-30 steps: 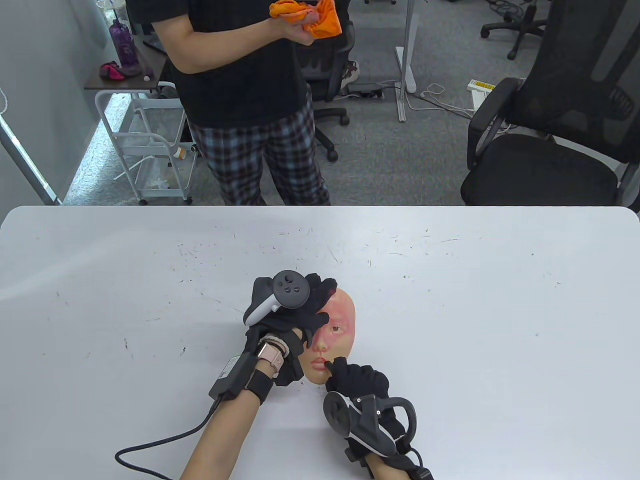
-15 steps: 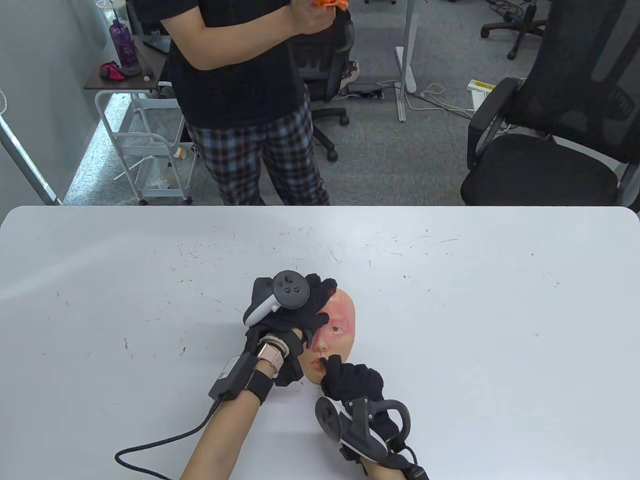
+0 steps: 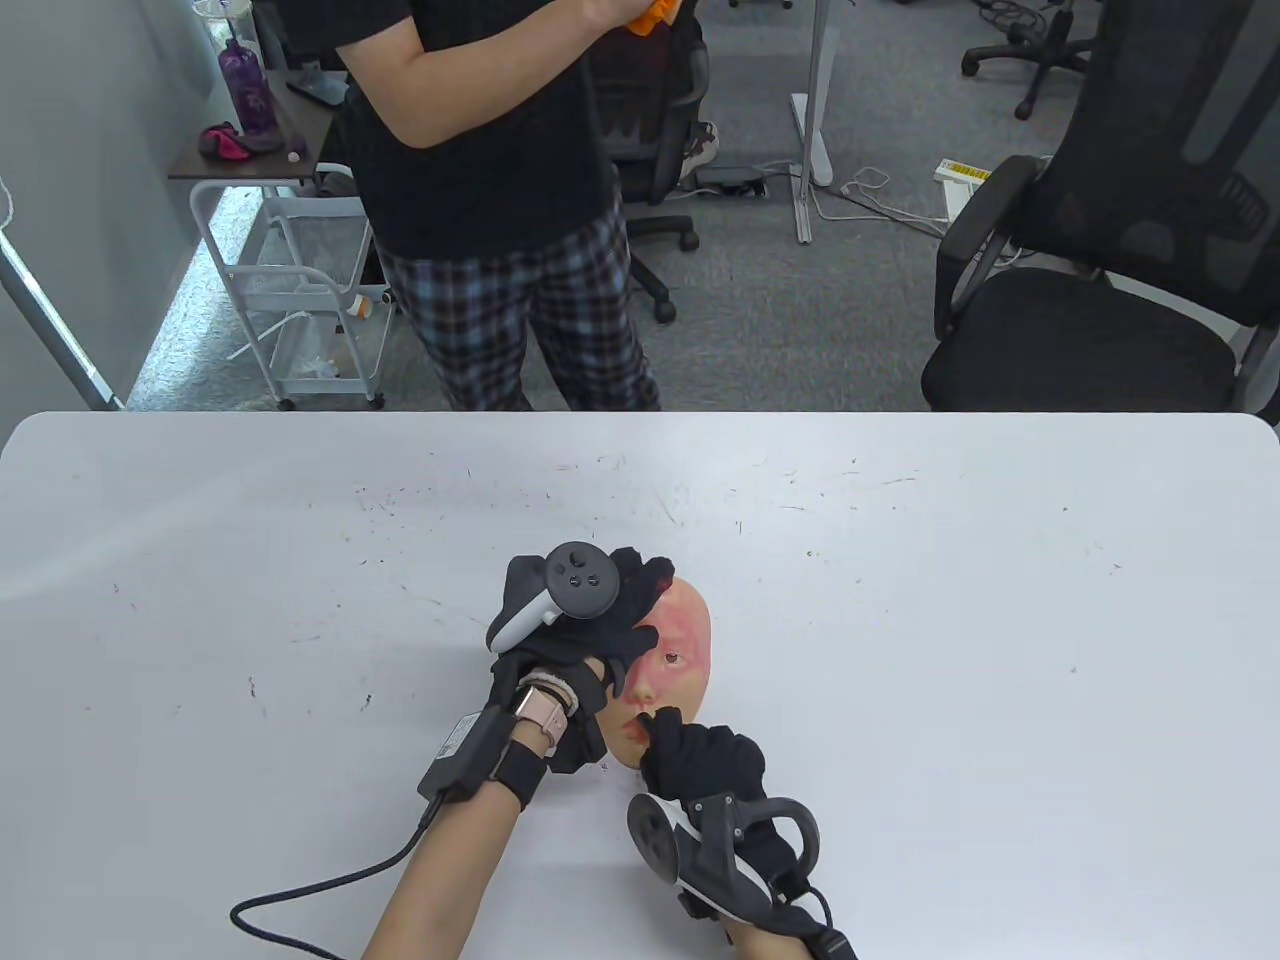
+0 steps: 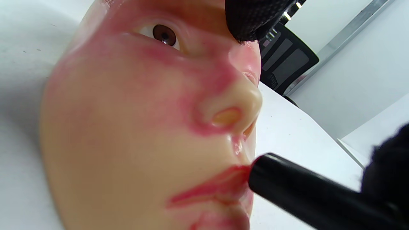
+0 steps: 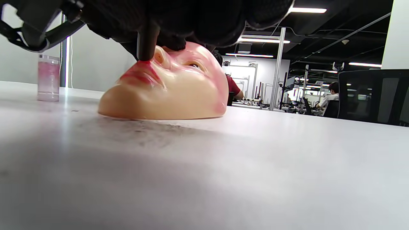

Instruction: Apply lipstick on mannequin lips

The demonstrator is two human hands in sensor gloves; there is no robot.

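A flesh-coloured mannequin face [image 3: 680,650] with red smears lies face up on the white table [image 3: 900,600]. My left hand [image 3: 590,610] rests over its forehead and left side and holds it down. My right hand [image 3: 705,755] grips a black lipstick tube [image 4: 303,195] whose tip touches the upper lip [image 4: 220,185]. In the right wrist view the tube [image 5: 145,43] stands on the red lips [image 5: 140,72] of the face [image 5: 179,92]. Red marks run along both lips.
A small clear cap with pink tint [image 5: 48,78] stands on the table in the right wrist view. A person in plaid trousers [image 3: 510,200] stands past the far edge. A black office chair [image 3: 1100,260] stands at the far right. A cable [image 3: 330,890] trails from my left wrist.
My right hand has shifted a little left, carrying the lipstick tip along the lips. My left hand has not moved. The standing person has raised the orange cloth out of view.
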